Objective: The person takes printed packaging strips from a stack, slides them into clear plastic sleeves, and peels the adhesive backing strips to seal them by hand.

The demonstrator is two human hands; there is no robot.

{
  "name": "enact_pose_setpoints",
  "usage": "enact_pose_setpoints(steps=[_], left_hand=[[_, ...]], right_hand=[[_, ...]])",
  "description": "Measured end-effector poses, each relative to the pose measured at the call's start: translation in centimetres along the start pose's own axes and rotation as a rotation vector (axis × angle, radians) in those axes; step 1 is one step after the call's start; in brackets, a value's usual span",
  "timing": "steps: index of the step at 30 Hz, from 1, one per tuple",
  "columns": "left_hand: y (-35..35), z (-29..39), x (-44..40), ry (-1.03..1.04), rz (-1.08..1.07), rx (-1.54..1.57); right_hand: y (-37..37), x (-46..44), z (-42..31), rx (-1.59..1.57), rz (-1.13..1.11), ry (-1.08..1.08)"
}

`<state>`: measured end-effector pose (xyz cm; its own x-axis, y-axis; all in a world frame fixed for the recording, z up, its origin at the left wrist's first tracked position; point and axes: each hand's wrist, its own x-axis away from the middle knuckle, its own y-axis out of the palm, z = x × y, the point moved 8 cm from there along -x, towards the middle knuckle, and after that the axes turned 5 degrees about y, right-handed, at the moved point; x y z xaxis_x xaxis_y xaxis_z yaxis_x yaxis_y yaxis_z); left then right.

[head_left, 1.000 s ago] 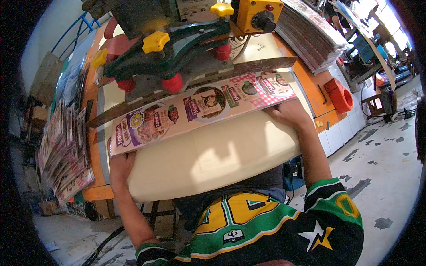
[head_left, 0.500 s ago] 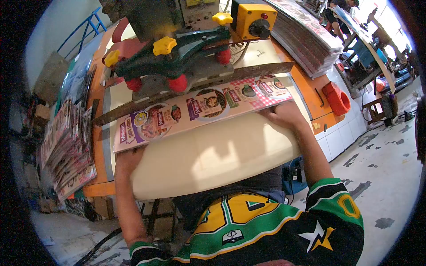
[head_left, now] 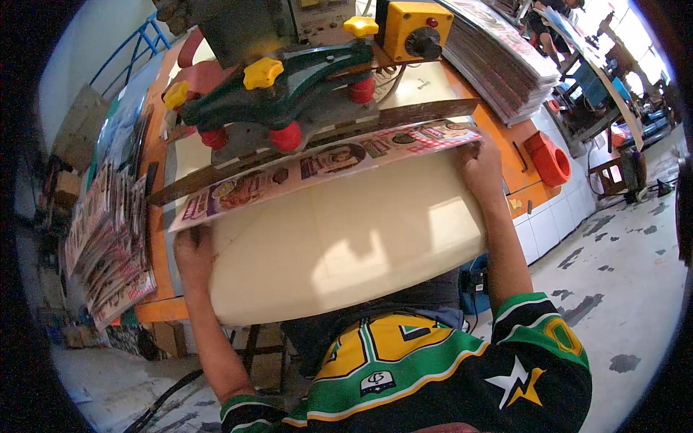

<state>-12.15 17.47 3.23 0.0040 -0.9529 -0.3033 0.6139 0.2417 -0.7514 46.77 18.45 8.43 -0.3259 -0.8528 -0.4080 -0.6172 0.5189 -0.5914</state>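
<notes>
A long printed sheet (head_left: 336, 161) with food pictures and a red-checked end lies between my hands, tilted, its far edge close against a long metal bar (head_left: 426, 109). My left hand (head_left: 193, 254) grips the sheet's near left corner, fingers partly hidden beneath it. At the right end, my right hand (head_left: 482, 167) is closed on the other corner, thumb near the edge. Below the sheet spreads a cream, rounded board (head_left: 346, 245) in front of my body. Beyond the bar stands a machine head with a dark green clamp bracket (head_left: 303, 86), yellow star knobs (head_left: 263, 73) and red feet.
Piled printed sheets (head_left: 108, 245) lean at the left of the orange table (head_left: 160, 309). A tall stack of sheets (head_left: 498, 65) stands at the back right. Near it are a yellow control box (head_left: 416, 32) and a red holder (head_left: 546, 160). Another person (head_left: 545, 32) is far right.
The printed sheet has tilted and shifted slightly left, toward the metal bar. My right hand has moved outward and up to its end; my left hand has moved a little left and up.
</notes>
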Motion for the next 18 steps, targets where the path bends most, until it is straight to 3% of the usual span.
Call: enact_pose_setpoints(steps=[1,3,8,10,12,13,15,18], left_hand=[[0.2,-0.2,0.1,-0.002,0.0,0.0],[-0.5,-0.7,0.2,-0.05,0.16,0.288],[-2.0,-1.1,-0.1,-0.049,0.246,0.228],[-2.2,-1.1,-0.5,-0.017,0.27,0.187],[-2.1,-2.3,-0.6,-0.107,0.45,0.585],[-2.2,-1.2,-0.7,-0.106,0.451,0.585],[-2.8,2.4,-1.0,0.03,0.346,0.252],[-2.0,1.6,-1.2,-0.024,0.255,0.29]], right_hand=[[0.1,-0.2,1.0,-0.023,-0.011,0.064],[0.2,-0.6,2.0,-0.07,-0.011,0.1],[0.1,-0.8,1.9,-0.184,-0.021,0.069],[0.8,-1.0,1.7,-0.152,-0.131,0.0],[0.7,-0.9,1.8,-0.147,-0.139,0.013],[0.7,-0.9,1.8,-0.141,-0.147,0.025],[0.6,-0.8,1.4,-0.132,-0.137,0.018],[0.3,-0.7,1.1,-0.11,-0.123,-0.019]])
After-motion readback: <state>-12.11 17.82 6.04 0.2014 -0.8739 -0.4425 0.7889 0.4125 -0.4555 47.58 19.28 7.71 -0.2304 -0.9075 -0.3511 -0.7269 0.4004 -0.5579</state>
